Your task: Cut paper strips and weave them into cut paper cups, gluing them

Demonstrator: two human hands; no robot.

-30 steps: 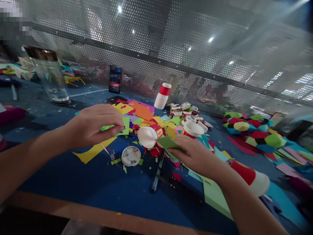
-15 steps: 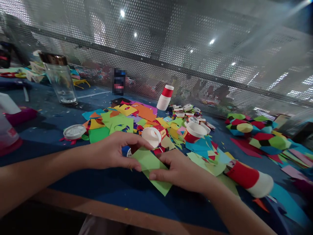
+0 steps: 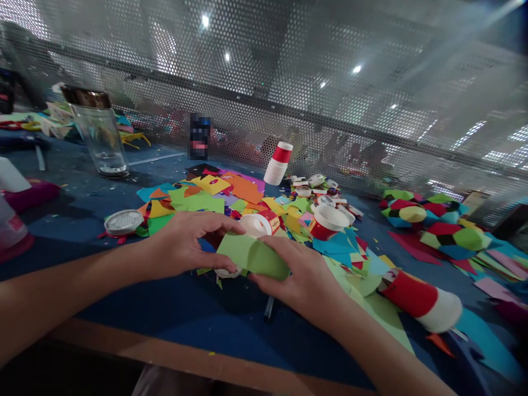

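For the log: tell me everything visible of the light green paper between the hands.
The light green paper looks thin, plain and slightly bent, with darker shading toward its right. It is held over the blue table, its left end in the left hand, its right end in the right hand; fingers cover some edges.

Head-worn view, facing forward-down, hands [image 3: 177, 242] close

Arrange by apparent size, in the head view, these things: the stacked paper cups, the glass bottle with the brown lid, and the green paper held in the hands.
1. Glass bottle
2. Green paper, partly hidden
3. Stacked paper cups
The paper is nearest the camera, so its real-life rank is unsure.
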